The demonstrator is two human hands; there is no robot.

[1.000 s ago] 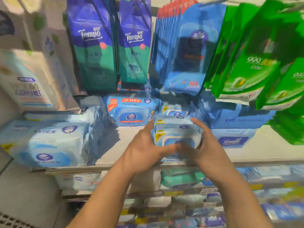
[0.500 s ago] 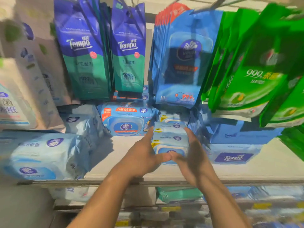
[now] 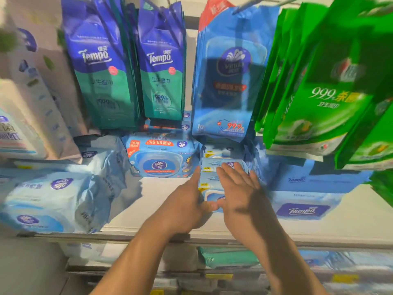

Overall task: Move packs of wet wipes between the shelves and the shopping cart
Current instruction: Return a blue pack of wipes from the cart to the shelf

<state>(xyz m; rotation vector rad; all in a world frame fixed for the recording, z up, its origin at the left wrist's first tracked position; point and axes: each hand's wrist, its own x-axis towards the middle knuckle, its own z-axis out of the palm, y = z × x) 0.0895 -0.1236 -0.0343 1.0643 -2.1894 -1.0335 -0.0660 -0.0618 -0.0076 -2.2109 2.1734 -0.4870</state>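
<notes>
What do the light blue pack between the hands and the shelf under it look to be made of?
The light blue pack looks like soft printed plastic film, slightly glossy: it creases and catches the light. The shelf looks like a hard, flat, pale board with a matte finish; whether painted metal or laminate, I cannot tell.

White shelf (image 3: pixel 161 201) under wet-wipe packs (image 3: pixel 160 157)

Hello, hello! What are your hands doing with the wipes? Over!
Left hand flat against light-blue wipes pack, left side. Right hand flat on top. Pack on shelf. Nothing blocking.
</notes>
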